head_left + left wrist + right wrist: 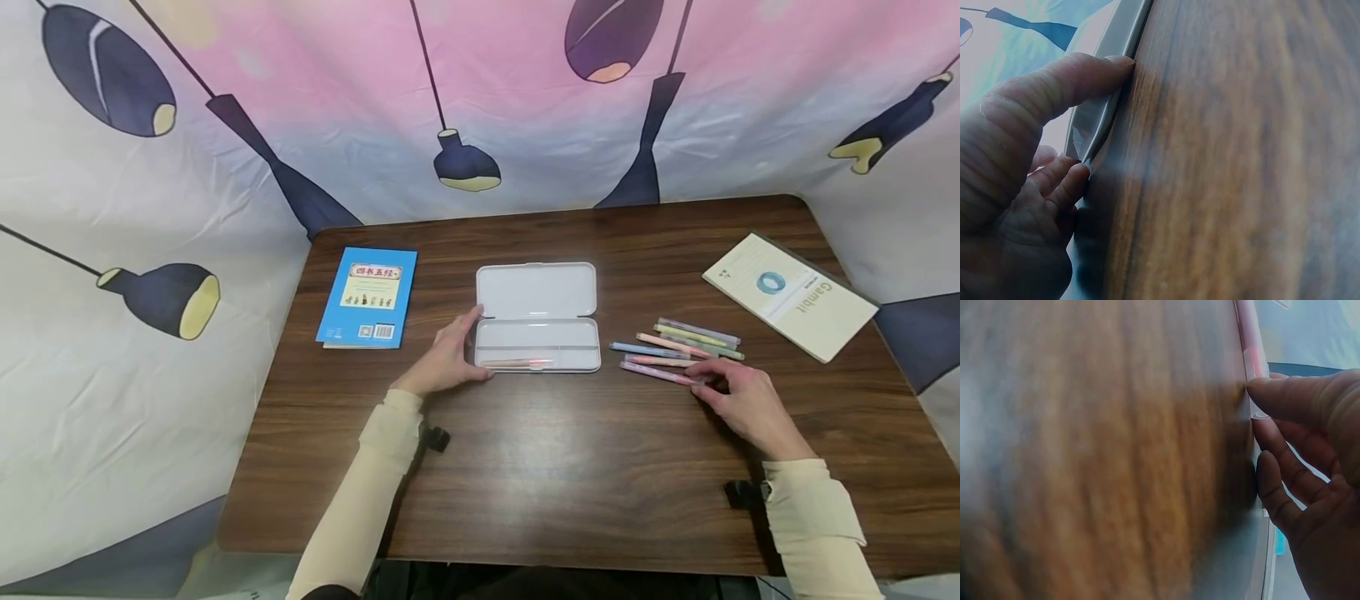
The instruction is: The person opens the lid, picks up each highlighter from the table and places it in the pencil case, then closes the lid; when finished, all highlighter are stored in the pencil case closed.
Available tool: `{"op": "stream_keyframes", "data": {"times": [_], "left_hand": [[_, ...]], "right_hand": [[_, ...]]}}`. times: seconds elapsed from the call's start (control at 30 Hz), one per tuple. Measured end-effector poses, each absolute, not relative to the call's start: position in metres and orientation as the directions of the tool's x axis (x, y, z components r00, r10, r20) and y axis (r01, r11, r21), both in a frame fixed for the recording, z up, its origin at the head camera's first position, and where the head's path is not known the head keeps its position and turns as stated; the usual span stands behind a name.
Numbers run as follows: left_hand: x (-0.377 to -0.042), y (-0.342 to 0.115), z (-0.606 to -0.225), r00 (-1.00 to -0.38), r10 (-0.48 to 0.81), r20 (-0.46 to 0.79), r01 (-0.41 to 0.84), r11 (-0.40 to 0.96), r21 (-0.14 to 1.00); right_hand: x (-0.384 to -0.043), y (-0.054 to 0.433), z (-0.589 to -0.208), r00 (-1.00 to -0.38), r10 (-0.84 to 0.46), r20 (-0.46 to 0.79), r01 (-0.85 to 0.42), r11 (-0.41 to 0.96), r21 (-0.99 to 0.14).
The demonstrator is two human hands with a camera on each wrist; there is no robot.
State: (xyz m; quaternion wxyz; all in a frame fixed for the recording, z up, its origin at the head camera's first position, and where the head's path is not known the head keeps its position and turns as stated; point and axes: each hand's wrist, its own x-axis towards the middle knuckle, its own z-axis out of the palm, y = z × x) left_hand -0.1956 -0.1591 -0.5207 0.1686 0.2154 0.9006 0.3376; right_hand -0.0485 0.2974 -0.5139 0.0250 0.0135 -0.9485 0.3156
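A white pencil case [536, 292] lies with its lid folded back, and a peach-coloured pen [517, 363] rests in its front compartment. My left hand [446, 358] holds the case by its left end, thumb at the front corner; the left wrist view shows the thumb and fingertips on the case's rim [1110, 47]. Over on the right, my right hand [738, 400] pinches the end of a pink pen [654, 372] between thumb and fingers. That pen's clear-capped end [1256, 362] shows in the right wrist view. Several other pastel pens [650, 350] lie loosely grouped just beyond it.
A blue booklet [397, 287] sits on the table's left side. At the far right lies a cream notebook [810, 325], turned at an angle. The brown wooden table [547, 467] meets a patterned cloth [465, 92] at its back edge.
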Motion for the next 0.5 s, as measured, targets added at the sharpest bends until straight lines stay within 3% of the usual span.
{"op": "stream_keyframes", "data": {"times": [0.5], "left_hand": [[-0.195,-0.159,-0.521,-0.856,0.488,-0.168,0.261,0.690,0.675]], "right_hand": [[-0.061,0.284,-0.503,-0.998,-0.031,0.055,-0.058,0.776,-0.628]]}}
